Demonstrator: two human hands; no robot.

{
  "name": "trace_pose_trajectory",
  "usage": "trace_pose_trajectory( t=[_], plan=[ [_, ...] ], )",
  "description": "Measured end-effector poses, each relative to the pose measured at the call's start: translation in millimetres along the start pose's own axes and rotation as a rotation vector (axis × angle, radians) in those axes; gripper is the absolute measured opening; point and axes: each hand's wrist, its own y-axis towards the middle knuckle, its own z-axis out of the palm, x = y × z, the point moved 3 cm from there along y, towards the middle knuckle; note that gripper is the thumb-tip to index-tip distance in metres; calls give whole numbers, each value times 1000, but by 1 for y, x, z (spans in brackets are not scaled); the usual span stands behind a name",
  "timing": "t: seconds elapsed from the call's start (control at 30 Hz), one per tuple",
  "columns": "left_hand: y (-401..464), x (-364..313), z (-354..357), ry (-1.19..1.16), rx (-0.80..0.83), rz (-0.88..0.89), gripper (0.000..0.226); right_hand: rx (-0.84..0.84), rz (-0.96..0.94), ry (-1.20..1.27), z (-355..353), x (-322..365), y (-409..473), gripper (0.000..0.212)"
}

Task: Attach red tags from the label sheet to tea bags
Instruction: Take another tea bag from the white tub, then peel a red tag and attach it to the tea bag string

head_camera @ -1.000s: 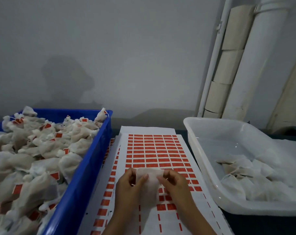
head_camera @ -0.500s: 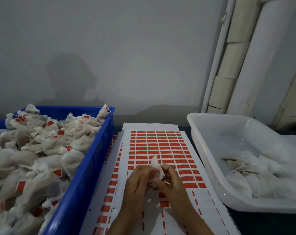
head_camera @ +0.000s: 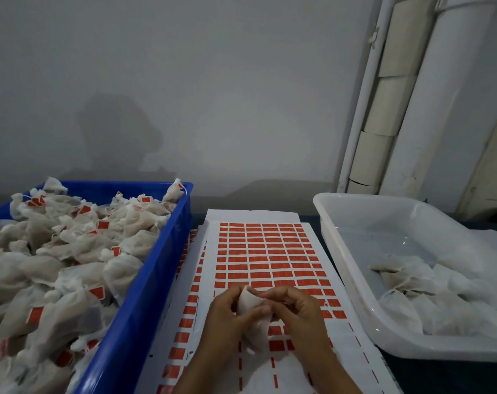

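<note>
A white label sheet (head_camera: 265, 251) with rows of red tags lies on the table between two bins. Over its near half, my left hand (head_camera: 227, 317) and my right hand (head_camera: 298, 311) meet around one white tea bag (head_camera: 254, 322). The left thumb and fingers grip the bag's upper part. The right fingers are curled and pinch at its top right edge. Whether a tag or string sits between the right fingertips I cannot tell; the fingers hide it.
A blue crate (head_camera: 159, 268) on the left is heaped with tea bags bearing red tags. A white tub (head_camera: 352, 268) on the right holds several untagged bags. More label sheets lie under the top one. White pipes run up the wall at the back right.
The tea bag, first held flat and spread between both hands, was folded and turned upright. Both hands have closed in together on its top.
</note>
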Motion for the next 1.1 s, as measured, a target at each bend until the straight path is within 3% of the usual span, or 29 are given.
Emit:
trace_pose_trajectory(
  t=[0.27, 0.5, 0.83, 1.0, 1.1],
  plan=[
    [-1, -2, -7, -93, -156, 4, 17, -63, 40, -152, -10, -6, 1, 10],
    [-3, -7, -1, 67, -57, 99, 7, -15, -45, -288, -4, -4, -1, 9],
    [-1, -5, -3, -41, -115, 80, 7, -58, -79, -380, -5, -1, -1, 5],
    [-1, -4, -1, -75, -104, 70, 11, 49, -47, -391, 2, -2, -4, 36],
    [-2, -4, 0, -62, -102, 92, 12, 38, -117, -472, 8, -3, -8, 29]
  ],
)
